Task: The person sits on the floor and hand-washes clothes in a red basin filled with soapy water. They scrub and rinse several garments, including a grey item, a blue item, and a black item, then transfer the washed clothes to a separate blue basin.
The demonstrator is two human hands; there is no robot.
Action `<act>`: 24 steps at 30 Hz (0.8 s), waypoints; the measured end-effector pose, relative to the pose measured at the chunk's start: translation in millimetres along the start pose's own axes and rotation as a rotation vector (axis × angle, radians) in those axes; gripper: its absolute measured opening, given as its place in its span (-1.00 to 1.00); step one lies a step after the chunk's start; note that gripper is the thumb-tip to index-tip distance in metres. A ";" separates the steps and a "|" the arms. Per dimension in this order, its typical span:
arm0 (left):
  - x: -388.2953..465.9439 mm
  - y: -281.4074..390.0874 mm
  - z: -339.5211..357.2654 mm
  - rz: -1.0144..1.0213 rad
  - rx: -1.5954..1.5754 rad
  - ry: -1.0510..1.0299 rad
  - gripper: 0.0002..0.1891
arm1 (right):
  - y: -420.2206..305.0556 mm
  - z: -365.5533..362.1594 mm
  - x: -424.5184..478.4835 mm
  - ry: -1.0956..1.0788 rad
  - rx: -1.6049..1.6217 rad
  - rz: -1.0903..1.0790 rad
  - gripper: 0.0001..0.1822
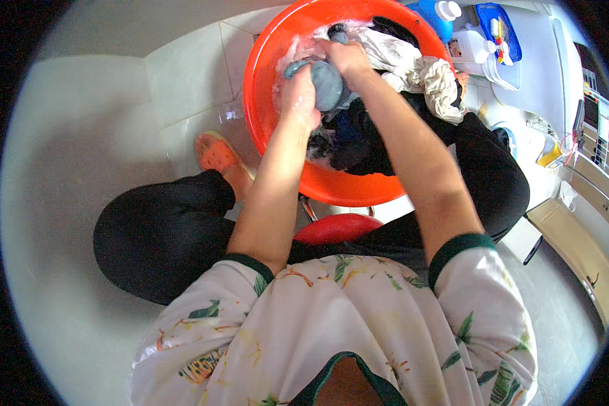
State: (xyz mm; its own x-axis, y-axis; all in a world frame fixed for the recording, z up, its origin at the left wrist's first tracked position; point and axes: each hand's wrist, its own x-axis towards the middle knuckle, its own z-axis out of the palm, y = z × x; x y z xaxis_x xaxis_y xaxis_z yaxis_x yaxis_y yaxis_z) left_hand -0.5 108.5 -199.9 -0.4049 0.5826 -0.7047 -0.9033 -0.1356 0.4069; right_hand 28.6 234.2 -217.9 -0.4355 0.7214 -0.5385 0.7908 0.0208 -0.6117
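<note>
A grey-blue wet cloth (328, 86) is bunched between my two hands over a round orange plastic basin (259, 119). My left hand (299, 94) grips its near left side, with a little foam on the wrist. On the far side, my right hand (346, 60) holds another part of the same cloth. Soapy water (304, 48) froths around both hands. Dark garments (360, 139) lie soaking in the near half of the basin. White cloth (391, 51) runs along the right side, and its twisted end (441, 86) hangs over the rim.
Behind the basin's right edge stand a blue bottle with a white cap (436, 18) and a white jug (469, 48). A blue-rimmed container (500, 30) is beside them. A red stool seat (337, 228) is below me. Tiled wall (188, 76) rises at left.
</note>
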 end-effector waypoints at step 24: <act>41.1 -2.5 -63.6 0.085 -0.297 -0.118 -0.36 | 6.6 47.9 -59.8 -0.079 -0.168 -0.919 -0.83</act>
State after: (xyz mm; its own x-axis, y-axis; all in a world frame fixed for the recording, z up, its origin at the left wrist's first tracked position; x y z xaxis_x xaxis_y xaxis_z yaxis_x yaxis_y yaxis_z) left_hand -23.9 81.9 -266.8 -0.4775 0.6453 -0.5963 -0.8756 -0.4054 0.2625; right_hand 39.3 158.0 -217.5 -0.9434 0.3235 0.0727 0.1713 0.6633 -0.7285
